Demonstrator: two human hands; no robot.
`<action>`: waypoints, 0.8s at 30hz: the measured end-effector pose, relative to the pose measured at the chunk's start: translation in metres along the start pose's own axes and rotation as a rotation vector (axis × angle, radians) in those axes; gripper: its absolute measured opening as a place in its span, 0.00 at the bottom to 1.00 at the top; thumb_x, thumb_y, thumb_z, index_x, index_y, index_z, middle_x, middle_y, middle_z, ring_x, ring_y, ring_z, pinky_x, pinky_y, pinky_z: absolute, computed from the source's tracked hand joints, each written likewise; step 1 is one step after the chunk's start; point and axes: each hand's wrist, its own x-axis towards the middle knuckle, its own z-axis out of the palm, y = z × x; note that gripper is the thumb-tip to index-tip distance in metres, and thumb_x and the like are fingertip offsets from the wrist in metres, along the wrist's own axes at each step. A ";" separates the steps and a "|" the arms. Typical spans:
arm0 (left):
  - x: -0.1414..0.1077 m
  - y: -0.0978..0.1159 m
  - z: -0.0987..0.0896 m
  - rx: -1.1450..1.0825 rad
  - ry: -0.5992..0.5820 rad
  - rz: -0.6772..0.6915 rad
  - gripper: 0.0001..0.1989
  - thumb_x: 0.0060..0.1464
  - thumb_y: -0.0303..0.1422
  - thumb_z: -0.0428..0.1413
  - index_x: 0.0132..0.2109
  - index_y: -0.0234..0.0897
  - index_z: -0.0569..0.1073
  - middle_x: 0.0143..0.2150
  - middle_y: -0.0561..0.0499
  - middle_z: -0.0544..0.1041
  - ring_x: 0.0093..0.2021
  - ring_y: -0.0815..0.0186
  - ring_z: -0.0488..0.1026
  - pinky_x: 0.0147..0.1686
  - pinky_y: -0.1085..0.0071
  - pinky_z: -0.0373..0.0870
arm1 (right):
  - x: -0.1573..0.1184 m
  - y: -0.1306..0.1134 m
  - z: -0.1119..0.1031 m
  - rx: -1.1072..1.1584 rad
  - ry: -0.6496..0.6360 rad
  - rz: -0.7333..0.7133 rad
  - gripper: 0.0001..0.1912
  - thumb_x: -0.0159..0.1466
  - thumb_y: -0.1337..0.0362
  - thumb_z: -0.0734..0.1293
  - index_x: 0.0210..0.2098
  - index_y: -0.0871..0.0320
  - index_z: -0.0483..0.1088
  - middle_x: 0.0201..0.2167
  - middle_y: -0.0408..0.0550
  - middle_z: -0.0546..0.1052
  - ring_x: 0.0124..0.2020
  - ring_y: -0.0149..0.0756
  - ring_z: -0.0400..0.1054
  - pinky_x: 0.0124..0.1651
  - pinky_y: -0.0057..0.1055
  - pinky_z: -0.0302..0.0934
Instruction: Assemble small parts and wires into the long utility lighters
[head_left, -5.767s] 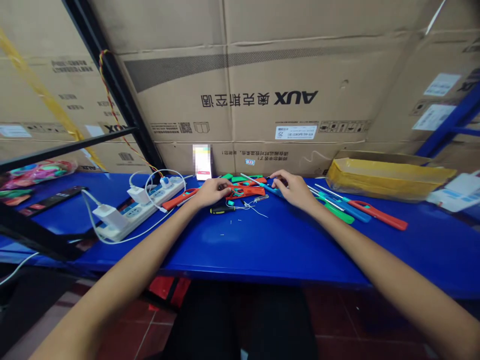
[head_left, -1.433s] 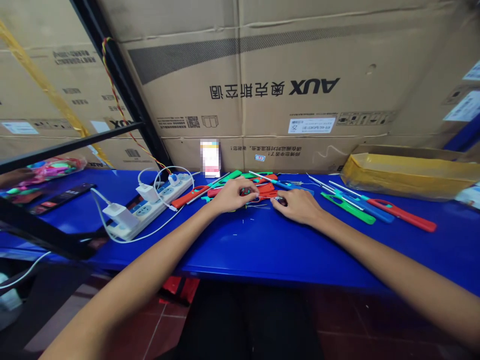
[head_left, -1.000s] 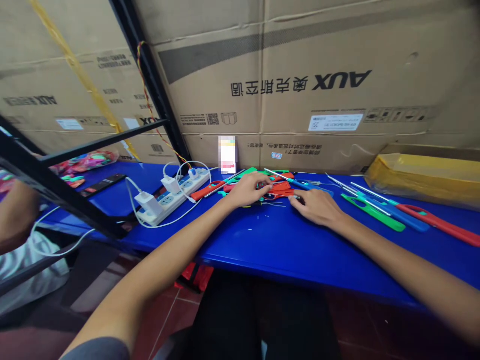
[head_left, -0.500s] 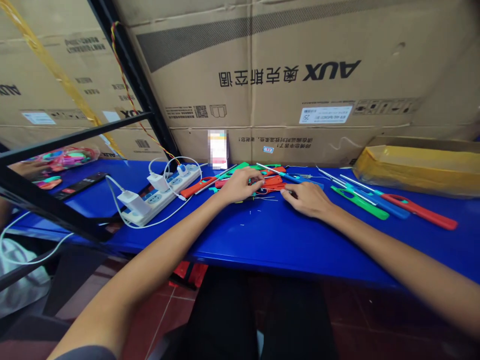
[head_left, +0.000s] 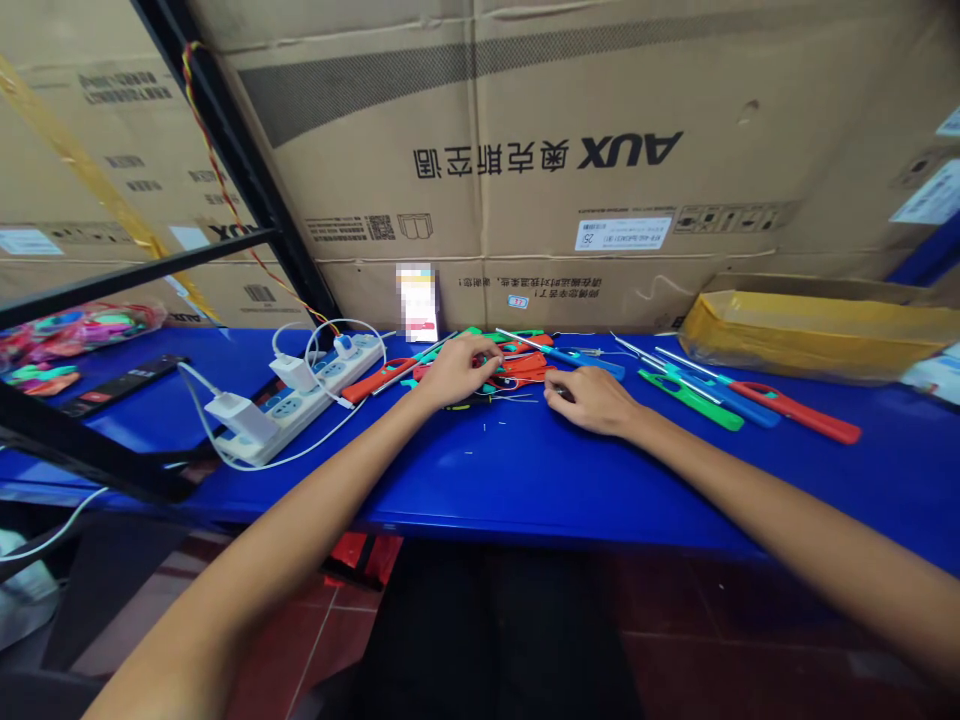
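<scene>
The right hand (head_left: pixel 592 398) has left the blue lighter (head_left: pixel 600 366), where it was in the earliest view, and is now at the centre of the frame, facing the left hand (head_left: pixel 459 370) across the red casing (head_left: pixel 529 366). In the last half second the hands have barely moved relative to the casing; most of the shift across the frame looks like the head turning. This suggests that both hands are engaged in fine work at one spot.

The red casing lies on the surface (head_left: pixel 450 490) just above the centre of the frame, between the hands: its left end is by the left fingertips, its right end by the right ones. Thin wires (head_left: pixel 516 398) lie just below it, with a screwdriver (head_left: pixel 469 404) partly under the left hand.

The left hand is loosely curled, thumb and fingers nearly meeting; whether they pinch anything is hidden. The right hand is more tightly curled, with a dark patch at its fingertips, and I cannot tell whether that is a held part or shadow.
</scene>
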 end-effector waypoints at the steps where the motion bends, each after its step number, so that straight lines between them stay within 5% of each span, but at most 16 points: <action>1: 0.000 -0.002 -0.001 0.006 0.007 -0.010 0.09 0.64 0.33 0.56 0.39 0.39 0.81 0.41 0.49 0.84 0.42 0.59 0.77 0.47 0.61 0.71 | 0.000 0.000 0.001 0.010 0.004 0.004 0.15 0.72 0.57 0.59 0.38 0.54 0.75 0.27 0.46 0.77 0.27 0.37 0.66 0.35 0.36 0.48; 7: 0.001 -0.021 -0.010 0.082 -0.001 -0.097 0.10 0.64 0.35 0.55 0.40 0.39 0.82 0.41 0.46 0.84 0.42 0.56 0.76 0.46 0.59 0.71 | 0.001 0.003 0.003 0.053 0.016 0.013 0.14 0.73 0.52 0.63 0.44 0.54 0.75 0.32 0.47 0.81 0.32 0.39 0.72 0.37 0.35 0.55; 13: -0.001 -0.031 -0.015 0.100 -0.001 -0.138 0.11 0.64 0.34 0.54 0.41 0.41 0.82 0.41 0.46 0.84 0.44 0.54 0.76 0.49 0.56 0.71 | 0.002 0.013 0.005 0.146 0.053 -0.107 0.15 0.72 0.56 0.67 0.56 0.53 0.72 0.55 0.54 0.77 0.53 0.46 0.74 0.55 0.41 0.68; 17: -0.002 -0.027 -0.024 0.156 0.160 -0.177 0.13 0.66 0.36 0.53 0.41 0.39 0.82 0.42 0.45 0.84 0.46 0.54 0.77 0.50 0.56 0.71 | 0.003 0.020 0.005 0.109 0.047 -0.160 0.17 0.73 0.57 0.67 0.59 0.52 0.72 0.54 0.55 0.75 0.57 0.50 0.71 0.62 0.48 0.68; 24: -0.004 -0.025 -0.038 0.119 0.159 -0.216 0.12 0.64 0.35 0.53 0.41 0.39 0.82 0.41 0.47 0.85 0.44 0.56 0.78 0.49 0.58 0.73 | 0.004 0.023 -0.002 0.130 0.134 -0.166 0.15 0.74 0.58 0.64 0.57 0.54 0.73 0.53 0.56 0.76 0.58 0.52 0.70 0.64 0.51 0.65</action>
